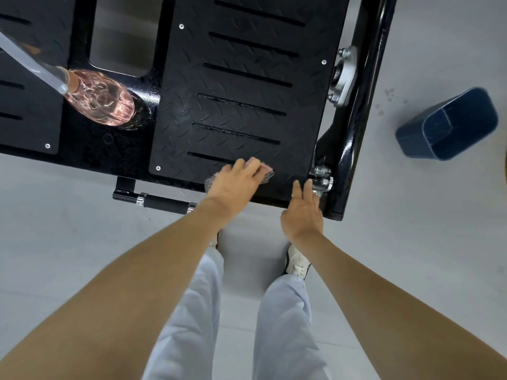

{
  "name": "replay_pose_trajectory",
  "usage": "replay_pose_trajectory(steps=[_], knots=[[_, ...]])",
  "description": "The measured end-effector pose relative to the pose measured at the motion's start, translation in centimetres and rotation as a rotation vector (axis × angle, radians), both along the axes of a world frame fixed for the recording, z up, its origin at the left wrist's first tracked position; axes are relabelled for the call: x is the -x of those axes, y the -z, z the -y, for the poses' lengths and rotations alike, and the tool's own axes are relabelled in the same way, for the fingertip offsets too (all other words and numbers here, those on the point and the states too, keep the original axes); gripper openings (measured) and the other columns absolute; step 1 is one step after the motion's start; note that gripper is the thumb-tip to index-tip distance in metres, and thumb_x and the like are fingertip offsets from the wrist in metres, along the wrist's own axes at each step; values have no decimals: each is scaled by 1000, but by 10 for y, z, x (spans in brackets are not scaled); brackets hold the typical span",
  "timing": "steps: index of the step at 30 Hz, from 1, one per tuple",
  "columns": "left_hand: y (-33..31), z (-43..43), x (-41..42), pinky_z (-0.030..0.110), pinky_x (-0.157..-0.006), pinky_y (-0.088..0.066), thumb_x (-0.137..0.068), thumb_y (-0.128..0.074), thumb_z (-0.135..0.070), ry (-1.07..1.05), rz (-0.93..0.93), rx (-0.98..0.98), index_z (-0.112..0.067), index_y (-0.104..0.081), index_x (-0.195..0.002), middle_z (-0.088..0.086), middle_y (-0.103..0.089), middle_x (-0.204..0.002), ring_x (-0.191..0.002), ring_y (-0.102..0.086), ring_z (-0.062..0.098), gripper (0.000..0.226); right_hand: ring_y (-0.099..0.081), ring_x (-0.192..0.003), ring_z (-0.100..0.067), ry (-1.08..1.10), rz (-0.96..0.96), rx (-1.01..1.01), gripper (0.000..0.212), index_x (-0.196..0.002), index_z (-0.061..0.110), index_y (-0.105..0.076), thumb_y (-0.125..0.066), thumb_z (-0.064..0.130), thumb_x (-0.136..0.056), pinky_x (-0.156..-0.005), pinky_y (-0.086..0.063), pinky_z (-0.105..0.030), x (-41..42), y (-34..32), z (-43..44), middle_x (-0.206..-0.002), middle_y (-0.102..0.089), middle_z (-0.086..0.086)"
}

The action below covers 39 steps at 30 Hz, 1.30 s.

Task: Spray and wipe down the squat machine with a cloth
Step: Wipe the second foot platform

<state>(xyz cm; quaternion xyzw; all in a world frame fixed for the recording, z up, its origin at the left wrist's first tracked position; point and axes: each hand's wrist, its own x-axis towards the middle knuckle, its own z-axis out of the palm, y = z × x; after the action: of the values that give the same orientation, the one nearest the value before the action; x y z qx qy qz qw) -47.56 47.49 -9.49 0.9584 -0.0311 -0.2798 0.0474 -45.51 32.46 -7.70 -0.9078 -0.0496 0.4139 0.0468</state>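
The left hand [233,185] presses a cloth [267,174] flat under spread fingers on the footplate [241,105] near edge to wipe; the right hand [303,212], open and empty, hovers nearby; the spray bottle [101,97] is parked far left.

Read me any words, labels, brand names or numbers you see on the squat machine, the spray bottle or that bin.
None readable: the black footplate shows only tread pattern and slots, the spray bottle of pink liquid has no visible label, and the blue bin is plain.
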Motion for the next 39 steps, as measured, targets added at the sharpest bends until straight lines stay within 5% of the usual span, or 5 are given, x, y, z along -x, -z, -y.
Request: replay_pose_trajectory(steps=[8, 13, 18, 25, 39], knots=[[0, -64, 33, 38, -88, -46, -75, -66, 5, -212, -37, -124, -20, -18, -149, 7, -27, -142, -116, -42, 29, 92, -2, -146, -28, -12, -62, -19, 68, -153, 15, -6, -40, 10, -95, -114, -26, -39, 7, 0, -19, -159, 11, -11], [8, -88, 55, 45, -81, -49, -78, -57, 11, -518, 85, -79, -12, -40, -141, 13, -40, -132, -107, -46, 35, 69, -5, -146, -30, -7, -60, 0, 67, -153, 13, -7, -41, 11, -95, -113, -27, -39, 12, -2, -18, -159, 11, -13], [13, -98, 77, 46, -79, -47, -79, -57, 10, -1032, 79, -96, -10, -34, -143, 13, -36, -135, -113, -41, 35, 71, -8, -145, -30, 21, -61, 12, 68, -152, 12, -7, -42, 10, -93, -113, -28, -41, 14, -1, -20, -159, 9, -14], [15, -62, 78, 36, -98, -40, -82, -54, 6, -1284, 138, 38, -6, -27, -147, 12, -26, -149, -129, -33, 30, 71, -4, -146, -32, 115, -118, -37, 70, -153, 13, -6, -41, 7, -93, -112, -31, -39, 11, -1, -34, -158, 12, -16], [9, 118, 55, 36, -93, -45, -87, -51, 6, -739, 56, 408, -7, -26, -149, 11, -28, -152, -121, -44, 27, 68, -38, -132, -25, 253, -30, -233, 56, -148, 11, -24, -43, 10, -96, -104, -36, -36, -2, -11, 14, -148, -29, -9]])
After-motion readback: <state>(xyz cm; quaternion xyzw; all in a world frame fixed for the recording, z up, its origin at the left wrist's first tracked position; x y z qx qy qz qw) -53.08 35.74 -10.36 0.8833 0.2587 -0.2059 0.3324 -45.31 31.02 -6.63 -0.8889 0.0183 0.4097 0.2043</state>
